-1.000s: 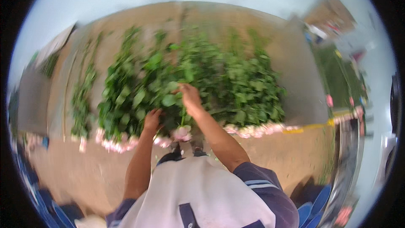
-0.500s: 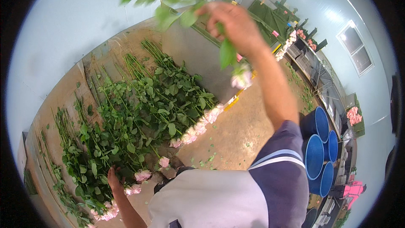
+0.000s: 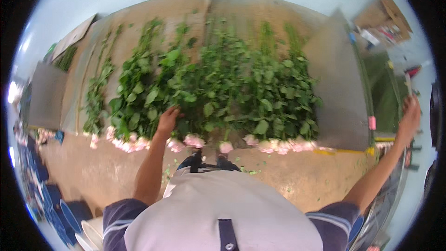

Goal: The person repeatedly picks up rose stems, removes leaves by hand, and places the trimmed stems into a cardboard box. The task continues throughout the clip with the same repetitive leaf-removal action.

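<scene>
Pale pink roses point(image 3: 225, 147) on long leafy green stems lie side by side in bunches on the brown table, their blooms at the near edge. Among the leaves point(image 3: 209, 83), left of centre, my left hand point(image 3: 168, 120) touches the foliage just above a few blooms. Its fingers are a little apart, with the tips partly hidden by leaves. Far to the right, my right hand point(image 3: 409, 111) is stretched out past the grey panel, over a dark green sheet point(image 3: 381, 83). Blur hides whether anything is in its fingers; a pale strip shows just above them.
A grey upright panel point(image 3: 337, 83) bounds the roses on the right, another grey panel point(image 3: 47, 94) stands at left. A cardboard box point(image 3: 383, 21) sits at the back right. Blue buckets point(image 3: 74, 214) stand at lower left. Fallen leaves dot the floor point(image 3: 260, 176).
The view has swung round to face the table. The right hand, which held a rose aloft, has reached far right, and that rose cannot be made out. My left hand stays among the leaves.
</scene>
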